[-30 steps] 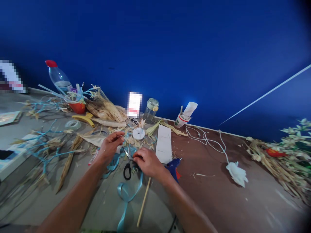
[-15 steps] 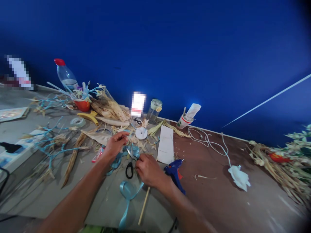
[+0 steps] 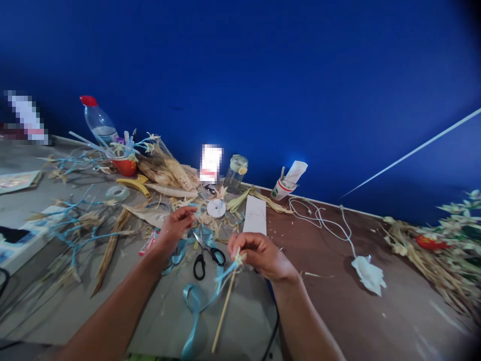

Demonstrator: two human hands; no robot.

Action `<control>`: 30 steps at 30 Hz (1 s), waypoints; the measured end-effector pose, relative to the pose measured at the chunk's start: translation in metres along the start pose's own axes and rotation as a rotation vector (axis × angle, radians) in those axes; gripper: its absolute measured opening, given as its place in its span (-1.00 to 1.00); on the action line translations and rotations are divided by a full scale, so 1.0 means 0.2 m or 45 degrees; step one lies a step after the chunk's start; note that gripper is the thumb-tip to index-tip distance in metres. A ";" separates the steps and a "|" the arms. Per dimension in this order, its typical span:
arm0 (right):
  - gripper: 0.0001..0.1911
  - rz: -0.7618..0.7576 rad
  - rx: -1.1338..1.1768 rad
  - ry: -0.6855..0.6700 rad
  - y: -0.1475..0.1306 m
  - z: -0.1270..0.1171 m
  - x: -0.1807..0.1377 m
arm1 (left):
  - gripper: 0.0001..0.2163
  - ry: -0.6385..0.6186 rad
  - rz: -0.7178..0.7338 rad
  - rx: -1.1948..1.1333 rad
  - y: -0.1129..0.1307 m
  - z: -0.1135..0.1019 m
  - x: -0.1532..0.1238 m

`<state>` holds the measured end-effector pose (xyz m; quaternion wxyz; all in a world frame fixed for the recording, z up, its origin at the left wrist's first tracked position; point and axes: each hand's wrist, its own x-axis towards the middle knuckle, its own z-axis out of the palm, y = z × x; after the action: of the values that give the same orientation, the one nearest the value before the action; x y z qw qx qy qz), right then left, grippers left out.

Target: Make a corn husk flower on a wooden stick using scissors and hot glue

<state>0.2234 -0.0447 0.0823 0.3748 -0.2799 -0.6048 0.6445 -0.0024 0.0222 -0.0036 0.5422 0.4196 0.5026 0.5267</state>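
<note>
My right hand [image 3: 259, 254] is raised over the table, fingers pinched on a small pale husk flower with a blue ribbon tail [image 3: 229, 269]. My left hand [image 3: 176, 226] hovers over the husk scraps, its fingers curled on something I cannot make out. Black-handled scissors [image 3: 206, 253] lie open on the table between the two hands. A light blue ribbon [image 3: 195, 301] loops below them, beside a thin wooden stick [image 3: 222, 315].
A white card [image 3: 254, 215], white spool [image 3: 216, 207], glass jar [image 3: 235, 172], paper cup [image 3: 281, 187], red bowl [image 3: 125, 165] and plastic bottle [image 3: 96, 120] stand along the blue wall. White cable [image 3: 330, 220] and dried husk bundles [image 3: 432, 255] lie to the right.
My right hand has left the scissors on the table and risen to the right, now pinching the small husk flower with the ribbon; it covers the blue glue gun. The left hand barely moved.
</note>
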 end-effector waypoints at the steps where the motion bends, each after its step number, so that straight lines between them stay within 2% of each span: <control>1: -0.65 -0.038 0.039 -0.082 -0.03 0.01 -0.01 | -0.68 0.005 -0.007 -0.014 0.00 0.00 0.00; 4: -0.66 -0.098 -0.169 -0.487 -0.10 0.06 0.00 | -0.67 0.009 -0.027 -0.028 0.00 0.00 0.00; 5: -0.68 -0.091 -0.336 -0.575 -0.12 0.07 0.01 | -0.67 0.012 -0.030 -0.022 0.00 0.00 0.00; 6: -0.70 -0.075 -0.507 -0.567 -0.12 0.08 0.03 | -0.66 0.014 -0.028 -0.012 0.00 0.00 0.00; 7: -0.71 -0.052 -0.650 -0.420 -0.11 0.08 0.05 | -0.66 0.015 -0.025 -0.001 0.01 0.00 0.00; 8: -0.73 -0.033 -0.720 -0.171 -0.09 0.07 0.07 | -0.66 0.013 -0.021 -0.003 0.01 0.00 0.00; 10: -0.74 0.055 -0.646 0.251 -0.01 0.01 0.13 | -0.64 -0.004 -0.011 -0.003 0.01 0.00 0.00; 11: -0.74 0.078 -0.613 0.397 0.03 -0.03 0.16 | -0.65 -0.007 -0.029 -0.010 0.01 -0.01 0.00; 14: -0.75 0.091 -0.602 0.711 0.14 -0.19 0.23 | -0.64 -0.001 -0.049 -0.006 0.00 -0.01 0.00; 16: -0.74 0.111 -0.734 0.836 0.17 -0.28 0.25 | -0.65 -0.010 -0.036 0.019 0.00 0.00 0.00; 18: -0.77 0.202 -0.959 0.842 0.19 -0.36 0.26 | -0.66 -0.014 -0.029 0.042 0.00 0.01 -0.01; 21: -0.76 0.376 -1.319 0.714 0.19 -0.41 0.26 | -0.68 -0.012 -0.035 0.064 0.01 0.03 -0.02; 26: -0.73 0.523 -1.826 0.667 0.22 -0.39 0.28 | -0.69 0.002 -0.009 0.109 0.01 0.04 -0.02; 30: -0.74 0.613 -2.068 0.581 0.25 -0.36 0.31 | -0.70 -0.021 0.015 0.126 -0.01 0.04 -0.01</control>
<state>0.2400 0.0483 0.0302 0.0253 -0.7022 -0.7115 0.0045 0.0054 0.0206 -0.0039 0.5219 0.4530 0.5210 0.5010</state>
